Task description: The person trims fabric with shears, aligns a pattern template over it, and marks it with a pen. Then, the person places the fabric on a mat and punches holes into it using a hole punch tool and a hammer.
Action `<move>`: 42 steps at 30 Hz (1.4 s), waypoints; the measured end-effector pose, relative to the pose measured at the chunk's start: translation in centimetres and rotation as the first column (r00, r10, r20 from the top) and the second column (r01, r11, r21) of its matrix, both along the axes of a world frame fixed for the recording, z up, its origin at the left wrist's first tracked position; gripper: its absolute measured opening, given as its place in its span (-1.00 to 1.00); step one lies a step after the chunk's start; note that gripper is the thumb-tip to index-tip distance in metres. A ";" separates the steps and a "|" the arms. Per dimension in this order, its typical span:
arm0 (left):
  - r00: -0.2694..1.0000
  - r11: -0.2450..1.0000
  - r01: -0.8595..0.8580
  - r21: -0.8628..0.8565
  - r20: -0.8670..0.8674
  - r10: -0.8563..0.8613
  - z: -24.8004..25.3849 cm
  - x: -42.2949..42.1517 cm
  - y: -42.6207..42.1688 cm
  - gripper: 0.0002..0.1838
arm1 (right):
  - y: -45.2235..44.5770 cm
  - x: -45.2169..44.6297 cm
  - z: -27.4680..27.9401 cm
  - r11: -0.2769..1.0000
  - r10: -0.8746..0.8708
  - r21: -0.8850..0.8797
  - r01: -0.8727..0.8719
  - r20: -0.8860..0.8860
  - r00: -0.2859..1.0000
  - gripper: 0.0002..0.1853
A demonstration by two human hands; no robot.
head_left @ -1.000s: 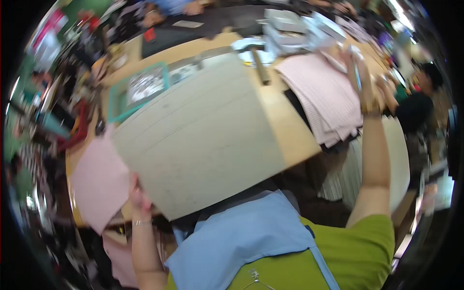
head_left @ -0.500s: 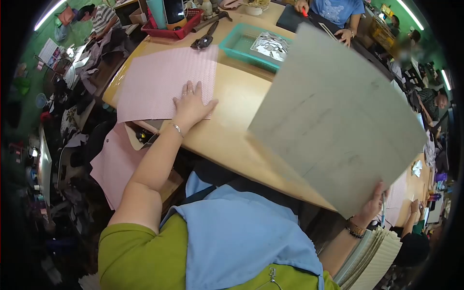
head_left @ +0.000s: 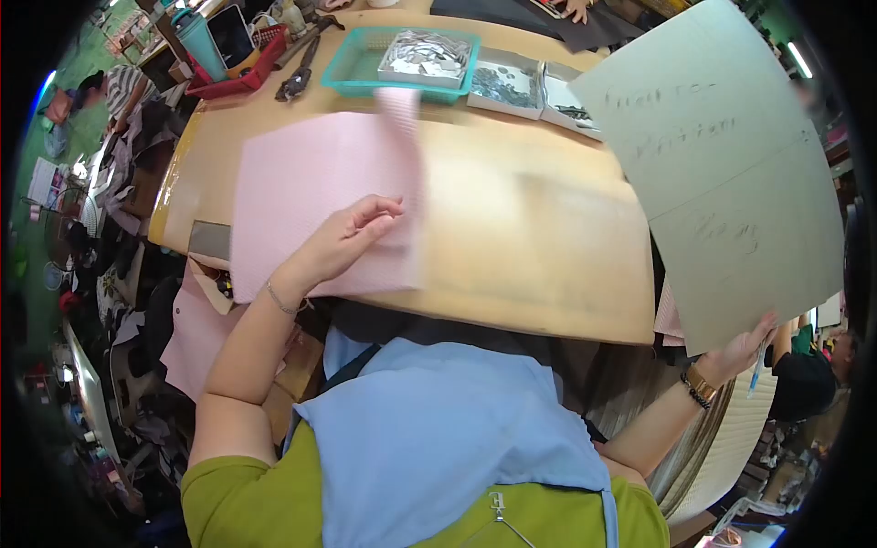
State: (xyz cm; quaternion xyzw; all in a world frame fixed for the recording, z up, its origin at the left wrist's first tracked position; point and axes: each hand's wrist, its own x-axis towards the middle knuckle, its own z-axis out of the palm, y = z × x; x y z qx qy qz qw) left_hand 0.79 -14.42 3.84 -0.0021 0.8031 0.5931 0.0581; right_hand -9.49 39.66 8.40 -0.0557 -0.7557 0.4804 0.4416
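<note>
On the table's left part lies a pink textured sheet [head_left: 292,192], its right edge blurred and its far right corner curled upward. My left hand [head_left: 347,239] is over its right side, fingers bent in and closed at that lifted edge; the exact grip is partly hidden. Out to the right, my right hand [head_left: 740,352] grips the lower edge of a large grey-green board [head_left: 731,173], which is tilted up and carries faint handwriting. A slim blue-and-clear pen [head_left: 756,370] also sticks out of my right hand.
A teal basket [head_left: 343,80] with a box of small pale pieces stands at the back, beside white boxes [head_left: 504,84] of small parts. A red basket [head_left: 265,57] and a dark tool [head_left: 297,80] are at the back left. Another person's hand [head_left: 575,11] shows at the far edge.
My left hand has gone from lying flat to curled fingers, and the pink sheet's right edge has lifted. The board in my right hand has swung right, baring more tabletop. The view has shifted.
</note>
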 end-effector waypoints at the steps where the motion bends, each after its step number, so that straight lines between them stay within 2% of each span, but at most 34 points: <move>1: 0.999 0.967 -0.002 -0.257 -0.051 -0.012 -0.5 -0.1 -0.3 -0.47 | -1.4 0.1 1.5 0.989 0.027 -0.147 -0.029 -0.019 0.999 -0.42; 2: 0.994 0.867 -0.018 -0.498 -0.099 -0.036 -1.1 -0.1 -1.2 -0.41 | -2.5 0.3 2.6 0.954 0.051 -0.292 -0.061 -0.042 0.998 -0.41; 3: 0.988 0.707 -0.047 -0.705 -0.139 -0.073 -1.7 -0.1 -1.9 -0.34 | -3.0 0.5 3.3 0.938 0.058 -0.338 -0.072 -0.051 0.997 -0.42; 4: 1.000 0.485 -0.008 -0.875 0.000 0.016 -2.1 0.1 -2.2 -0.16 | -3.4 0.7 3.9 0.920 0.062 -0.384 -0.080 -0.060 0.996 -0.43; 7: 0.997 0.430 -0.012 -0.903 -0.044 -0.065 -3.5 -0.6 -3.0 -0.07 | -2.7 0.7 3.6 0.836 0.129 -0.524 -0.164 -0.103 0.986 -0.49; 8: 0.995 0.440 -0.001 -0.898 -0.044 -0.087 -4.0 -1.1 -3.1 -0.06 | -1.9 0.4 3.2 0.799 0.162 -0.566 -0.203 -0.123 0.979 -0.51; 10: 0.990 0.461 0.016 -0.887 -0.049 -0.129 -3.7 -2.4 -1.6 -0.05 | 2.0 -0.4 0.0 0.929 0.242 -0.283 -0.237 -0.020 0.970 -0.57; 12: 0.985 0.464 0.017 -0.886 -0.065 -0.160 -3.9 -3.8 0.3 -0.04 | 2.7 -0.3 -0.7 0.912 0.363 -0.226 -0.342 0.061 0.930 -0.63; 14: 0.981 0.479 0.015 -0.878 -0.081 -0.178 -4.0 -5.0 2.5 -0.06 | -0.3 0.0 0.1 0.779 0.548 -0.411 -0.473 0.080 0.833 -0.69; 16: 0.979 0.504 0.007 -0.864 -0.096 -0.179 -3.9 -5.7 4.1 -0.11 | -3.0 0.3 0.5 0.758 0.563 -0.480 -0.443 0.136 0.815 -0.70; 18: 0.958 0.773 -0.137 -0.619 -0.282 -0.055 -6.7 -7.3 3.1 -0.19 | -3.8 0.1 0.3 0.741 0.591 -0.518 -0.428 0.199 0.782 -0.70; 19: 0.936 0.866 -0.200 -0.457 -0.352 0.030 -7.1 -8.1 2.5 -0.23 | -3.9 -0.1 -0.4 0.736 0.609 -0.524 -0.429 0.234 0.758 -0.70; 22: 0.952 0.728 -0.289 -0.622 -0.268 0.149 -6.4 -8.4 -2.2 -0.33 | -5.1 -0.5 -2.8 0.749 0.637 -0.495 -0.441 0.353 0.686 -0.66; 23: 0.962 0.662 -0.270 -0.699 -0.223 0.157 -6.1 -8.0 -2.9 -0.32 | -6.0 -0.6 -3.8 0.755 0.641 -0.478 -0.449 0.391 0.661 -0.64; 24: 0.969 0.589 -0.247 -0.770 -0.180 0.171 -5.6 -7.6 -3.4 -0.31 | -7.4 -0.7 -4.9 0.795 0.588 -0.462 -0.394 0.423 0.690 -0.57; 25: 0.972 0.511 -0.218 -0.831 -0.137 0.190 -5.4 -7.2 -3.8 -0.30 | -8.9 -0.7 -5.1 0.791 0.609 -0.396 -0.467 0.438 0.661 -0.54; 27: 0.977 0.506 -0.202 -0.839 -0.134 0.168 -5.3 -7.2 -4.1 -0.27 | -11.6 -1.1 -5.2 0.753 0.645 -0.260 -0.604 0.471 0.602 -0.49; 28: 0.979 0.503 -0.192 -0.842 -0.131 0.156 -5.3 -7.2 -4.1 -0.26 | -12.4 -1.3 -5.7 0.775 0.572 -0.077 -0.627 0.506 0.645 -0.47; 31: 0.977 0.540 -0.205 -0.816 -0.137 0.165 -5.5 -7.4 -4.3 -0.26 | -14.6 -1.9 -7.2 0.728 0.655 -0.196 -0.657 0.482 0.582 -0.44; 38: 0.953 0.568 -0.299 -0.767 -0.219 0.208 -5.9 -7.2 -4.4 -0.19 | -15.7 -3.1 -9.1 0.708 0.670 -0.212 -0.673 0.503 0.546 -0.39; 40: 0.948 0.577 -0.318 -0.752 -0.238 0.212 -5.7 -7.0 -4.3 -0.20 | -15.8 -3.1 -7.4 0.796 0.467 -0.112 -0.595 0.739 0.485 -0.40; 42: 0.942 0.555 -0.334 -0.762 -0.255 0.217 -5.4 -6.9 -4.2 -0.21 | -15.8 -3.3 -6.5 0.802 0.317 0.040 -0.596 0.817 0.482 -0.42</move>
